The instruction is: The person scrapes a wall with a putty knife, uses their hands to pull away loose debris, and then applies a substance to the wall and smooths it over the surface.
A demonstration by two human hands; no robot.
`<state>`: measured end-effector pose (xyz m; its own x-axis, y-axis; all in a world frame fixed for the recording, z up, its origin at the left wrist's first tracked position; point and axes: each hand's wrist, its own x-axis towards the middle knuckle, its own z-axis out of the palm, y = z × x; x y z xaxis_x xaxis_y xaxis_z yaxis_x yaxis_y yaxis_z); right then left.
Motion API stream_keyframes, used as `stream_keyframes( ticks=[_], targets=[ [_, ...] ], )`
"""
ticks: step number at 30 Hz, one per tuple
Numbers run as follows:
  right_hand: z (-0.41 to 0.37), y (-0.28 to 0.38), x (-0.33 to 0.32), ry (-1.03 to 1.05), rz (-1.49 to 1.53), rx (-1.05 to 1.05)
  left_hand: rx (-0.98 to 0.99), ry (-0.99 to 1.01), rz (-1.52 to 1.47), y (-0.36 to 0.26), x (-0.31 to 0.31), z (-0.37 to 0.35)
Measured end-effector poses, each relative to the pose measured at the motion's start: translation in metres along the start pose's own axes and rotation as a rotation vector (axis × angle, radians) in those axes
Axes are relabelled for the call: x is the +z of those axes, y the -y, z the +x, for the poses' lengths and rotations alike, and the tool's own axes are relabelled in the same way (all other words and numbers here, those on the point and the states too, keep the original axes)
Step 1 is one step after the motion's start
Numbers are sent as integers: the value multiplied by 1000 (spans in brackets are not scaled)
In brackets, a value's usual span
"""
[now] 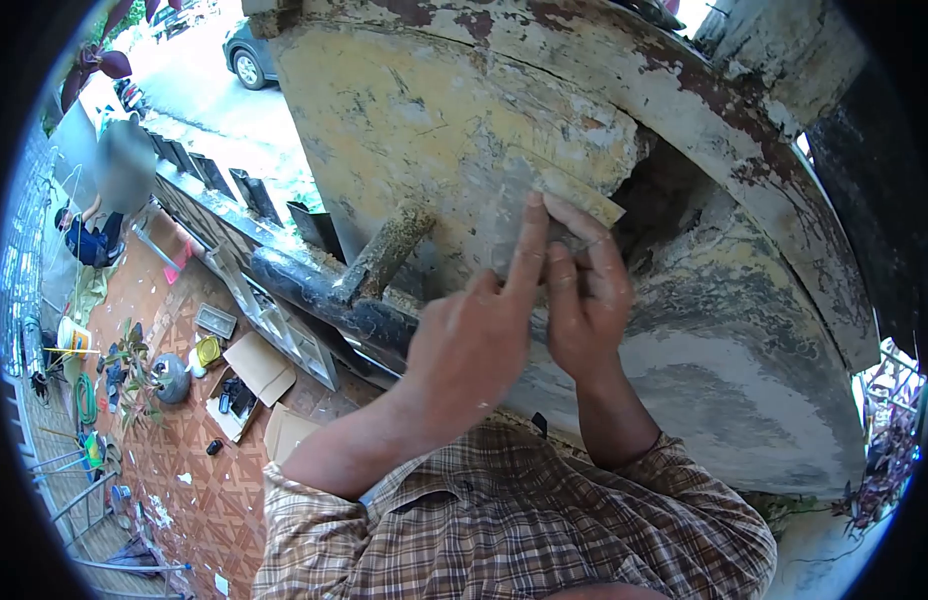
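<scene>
A thin, flat, greyish-yellow sheet (569, 190) lies against the worn yellow wall panel (384, 110), beside a dark broken hollow (684, 190). My left hand (474, 335) has its index finger stretched along the sheet; its other fingers curl under and are partly hidden. My right hand (589, 290) grips the sheet's lower edge with bent fingers, close beside the left. Both hands look dusty. Grey and white smears mark the curved surface (724, 370) to the right of them.
A rough pipe stub (389, 250) juts out left of my hands above a dark rail (314, 290). A metal ladder (274, 320) leans below. Cardboard (259, 368), a grey tray (216, 320) and a bucket (74, 337) lie on the tiled floor. Another person (89, 240) crouches far left.
</scene>
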<state>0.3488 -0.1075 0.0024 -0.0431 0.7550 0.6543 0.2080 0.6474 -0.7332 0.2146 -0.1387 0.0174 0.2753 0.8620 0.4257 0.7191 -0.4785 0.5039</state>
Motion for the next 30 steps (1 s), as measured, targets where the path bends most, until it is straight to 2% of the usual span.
stream_keyframes(
  ticks=[1,2,4,5,6,7,8,10,11,12,14,15,16,18,19,22,24,25,27,29,30],
  targets=[
    [4,0,-4,8,-97,-143,26,-15,-62,-3,1,1],
    [7,5,-8,11,-92,-151,25,-23,-56,-5,1,-1],
    [3,18,-21,27,-359,-415,65,-32,-620,-13,4,-13],
    [-2,20,-27,31,-359,-415,44,-25,-783,-19,9,-22],
    [-6,20,-33,80,-300,-550,44,-28,-780,-21,21,-33],
    [-12,20,-39,130,-236,-680,130,-93,-818,-21,39,-46],
    [-19,14,-45,133,-222,-678,211,-161,-847,-18,57,-54],
    [-43,-1,-56,273,-105,-591,138,-163,-879,-8,94,-73],
    [-51,-2,-65,385,-206,-455,93,-163,-922,-6,110,-82],
    [-60,-5,-65,391,-185,-440,67,-161,-914,-10,124,-84],
    [-70,-17,-68,300,-251,-352,39,-346,-1214,-17,148,-73],
    [-75,-19,-69,324,-135,-236,-187,-223,-1301,-21,142,-79],
    [-84,-22,-80,339,-132,-216,-213,-226,-1309,-22,145,-82],
    [-100,-31,-117,284,-416,-387,-283,-187,-1268,-15,156,-81],
    [-106,-29,-134,196,-441,-431,-279,-190,-1248,-12,161,-84],
    [-97,-30,-181,-153,-502,-698,-371,-290,-1290,-11,168,-85],
    [-75,-15,-202,-383,-771,-856,-386,-375,-1289,-7,176,-75],
    [-69,-12,-211,-382,-761,-858,-386,-455,-1288,-3,176,-68],
    [-67,-4,-225,-532,-1122,-816,-451,-446,-1344,-1,166,-62],
    [-62,0,-230,-488,-1231,-860,-499,-441,-1401,5,161,-54],
    [-58,1,-230,-438,-1346,-898,-521,-436,-1268,9,161,-50]
  ],
)
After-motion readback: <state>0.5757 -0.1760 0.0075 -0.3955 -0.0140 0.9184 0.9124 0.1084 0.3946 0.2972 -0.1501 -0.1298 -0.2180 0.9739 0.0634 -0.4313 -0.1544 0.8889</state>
